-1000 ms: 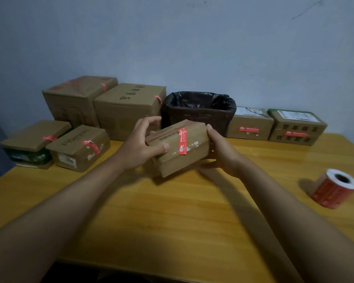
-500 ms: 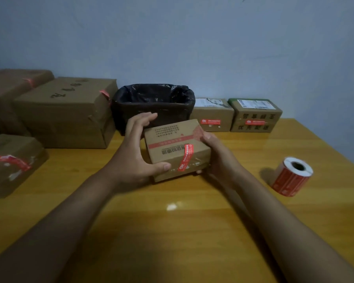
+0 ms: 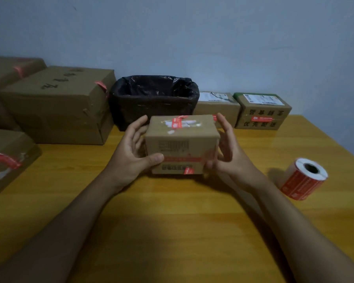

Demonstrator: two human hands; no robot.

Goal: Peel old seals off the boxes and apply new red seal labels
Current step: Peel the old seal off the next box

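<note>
Yellow wooden counter (image 3: 172,231) is filling the near field, with a plain grey wall (image 3: 192,37) closing off the back. I am watching both forearms reaching in from the bottom edge.

The small box (image 3: 182,144) is sitting mid-counter between the hands. The left hand (image 3: 131,152) is holding its left side, thumb curled onto the front face and fingers going behind. The right hand (image 3: 227,152) is flanking the right side; its grip is looking loose, fingers mostly straight, and I cannot tell how firmly it is pressing. An old red seal (image 3: 177,123) is showing on the top face amid white torn residue, and a second red tag (image 3: 188,171) is sitting low on the front face.

The roll of red labels (image 3: 303,178) is lying on its side to the right, apart from the hands and untouched.

Farther back, the black-lined bin (image 3: 153,99) is standing against the wall. Two boxes (image 3: 262,111) to its right are carrying flat red labels. The larger boxes (image 3: 55,105) to the left are wearing crumpled red seals.

Judgement: this box is not yet peeled; the left-hand group is looking unprocessed, so much of the job is remaining.
</note>
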